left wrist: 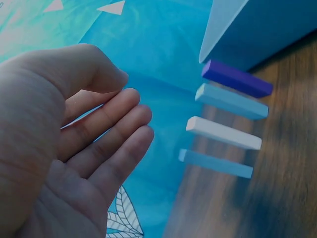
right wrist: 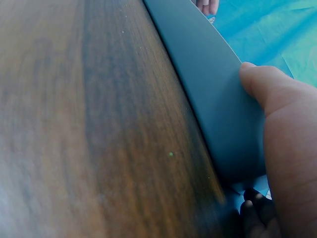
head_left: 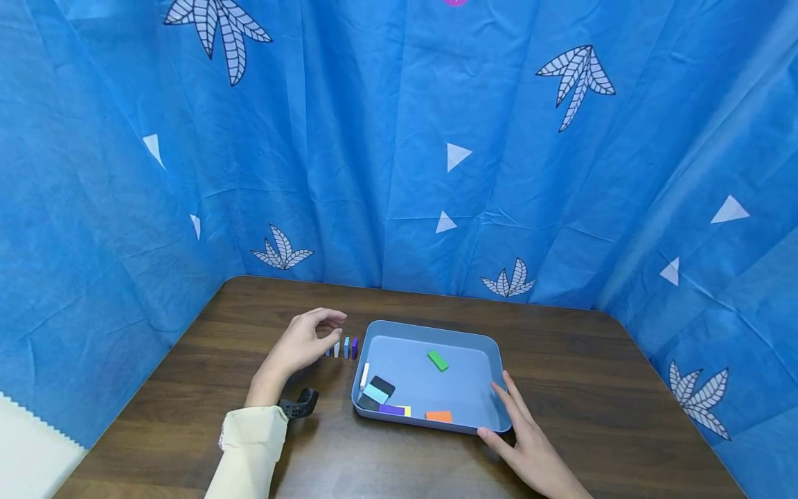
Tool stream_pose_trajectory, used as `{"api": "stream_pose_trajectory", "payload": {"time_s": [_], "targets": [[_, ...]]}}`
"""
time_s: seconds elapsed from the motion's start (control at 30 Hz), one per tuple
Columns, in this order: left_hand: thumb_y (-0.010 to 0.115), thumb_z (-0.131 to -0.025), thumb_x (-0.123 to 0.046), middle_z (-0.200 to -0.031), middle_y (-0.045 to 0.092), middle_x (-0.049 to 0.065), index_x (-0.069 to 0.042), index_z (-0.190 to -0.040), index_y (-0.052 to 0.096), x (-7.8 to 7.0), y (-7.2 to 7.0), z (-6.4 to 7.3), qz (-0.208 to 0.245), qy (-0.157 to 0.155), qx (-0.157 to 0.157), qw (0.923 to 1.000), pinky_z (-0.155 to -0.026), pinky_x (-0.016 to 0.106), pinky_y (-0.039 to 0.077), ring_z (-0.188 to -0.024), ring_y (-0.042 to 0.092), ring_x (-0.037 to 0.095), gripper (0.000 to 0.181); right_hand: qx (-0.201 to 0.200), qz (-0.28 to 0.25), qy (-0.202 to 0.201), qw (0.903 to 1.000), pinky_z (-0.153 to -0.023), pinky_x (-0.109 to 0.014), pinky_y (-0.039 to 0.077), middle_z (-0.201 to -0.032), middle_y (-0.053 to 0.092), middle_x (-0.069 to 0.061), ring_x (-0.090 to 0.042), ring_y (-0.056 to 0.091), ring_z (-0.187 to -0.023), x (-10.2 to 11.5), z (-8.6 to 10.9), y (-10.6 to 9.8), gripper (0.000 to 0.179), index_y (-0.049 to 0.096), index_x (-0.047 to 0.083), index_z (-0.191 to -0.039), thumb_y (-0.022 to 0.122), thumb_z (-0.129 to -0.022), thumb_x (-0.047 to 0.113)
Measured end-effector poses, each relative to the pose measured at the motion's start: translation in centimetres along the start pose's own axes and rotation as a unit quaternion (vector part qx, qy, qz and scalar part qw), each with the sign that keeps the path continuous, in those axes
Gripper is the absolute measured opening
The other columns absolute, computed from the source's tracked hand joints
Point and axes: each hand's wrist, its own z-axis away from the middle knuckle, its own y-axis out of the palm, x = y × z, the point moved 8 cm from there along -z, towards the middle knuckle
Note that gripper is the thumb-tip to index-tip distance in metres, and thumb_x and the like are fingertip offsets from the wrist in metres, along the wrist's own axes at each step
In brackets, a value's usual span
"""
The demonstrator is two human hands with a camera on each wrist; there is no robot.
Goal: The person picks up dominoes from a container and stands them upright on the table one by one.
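My left hand (head_left: 305,341) hovers over the left of the table with its fingers loosely curved and nothing between them. Close by its fingertips stands a short row of slim domino blocks: purple (left wrist: 237,79), light blue (left wrist: 232,101), white (left wrist: 224,133) and blue (left wrist: 215,163). They stand on edge, spaced apart, just left of a blue-grey tray (head_left: 411,367). At the tray's front right corner rests my right hand (head_left: 526,440), fingers along the right wall. Its thumb (right wrist: 260,82) touches the front rim in the right wrist view.
Inside the tray lie a green block (head_left: 438,360), an orange one (head_left: 439,416), a purple one (head_left: 391,409), a white one (head_left: 364,375) and several black and light blue ones. A blue curtain (head_left: 399,173) hangs around the wooden table (head_left: 598,374).
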Motion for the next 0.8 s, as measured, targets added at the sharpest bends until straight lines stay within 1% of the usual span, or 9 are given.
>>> {"api": "stream_pose_trajectory", "payload": {"time_s": [0.1,0.23,0.6,0.73,0.8], "targets": [[0.065,-0.089,-0.014,-0.113,0.067,0.005,-0.01,-0.115,0.066,-0.5,0.1,-0.1,0.0,0.004,0.002,1.0,-0.088,0.039,0.055,-0.098,0.065,0.019,0.026,0.002,-0.003,0.002,1.0,-0.103,-0.066,0.032,-0.163,-0.004,0.005,-0.033,0.015,-0.147,0.0,0.0,0.0,0.083,0.017,0.029,-0.154,0.056,-0.088,0.06],[0.065,-0.09,-0.016,-0.114,0.067,0.003,-0.013,-0.116,0.066,-0.9,0.3,-0.1,0.005,0.001,0.008,1.0,-0.088,0.04,0.055,-0.1,0.065,0.019,0.026,0.003,-0.003,0.002,1.0,-0.103,-0.067,0.032,-0.163,-0.004,0.005,-0.033,0.015,-0.147,0.0,0.0,0.0,0.083,0.017,0.029,-0.154,0.056,-0.088,0.06],[0.064,-0.091,-0.017,-0.112,0.068,0.002,-0.015,-0.115,0.066,-2.3,1.4,-0.1,0.013,0.008,0.024,0.9996,-0.086,0.036,0.055,-0.096,0.064,0.014,0.025,0.003,-0.005,-0.001,1.0,-0.103,-0.067,0.031,-0.163,-0.004,0.003,-0.034,0.014,-0.147,-0.2,-0.1,0.1,0.083,0.017,0.028,-0.154,0.056,-0.088,0.059],[0.064,-0.091,-0.017,-0.113,0.068,0.001,-0.015,-0.115,0.066,-2.8,1.6,-0.2,0.014,0.014,0.024,0.9995,-0.085,0.034,0.055,-0.095,0.064,0.013,0.025,0.003,-0.006,-0.001,1.0,-0.104,-0.067,0.031,-0.163,-0.004,0.004,-0.033,0.014,-0.147,-0.1,-0.1,0.0,0.083,0.018,0.028,-0.154,0.057,-0.088,0.059],[0.063,-0.091,-0.016,-0.113,0.068,0.003,-0.015,-0.115,0.066,-3.0,1.6,-0.2,0.016,0.019,0.025,0.9994,-0.084,0.035,0.056,-0.094,0.065,0.013,0.024,0.004,-0.005,0.0,1.0,-0.103,-0.067,0.031,-0.163,-0.004,0.004,-0.032,0.015,-0.147,-0.1,-0.1,0.0,0.083,0.018,0.029,-0.154,0.057,-0.088,0.06]]}}
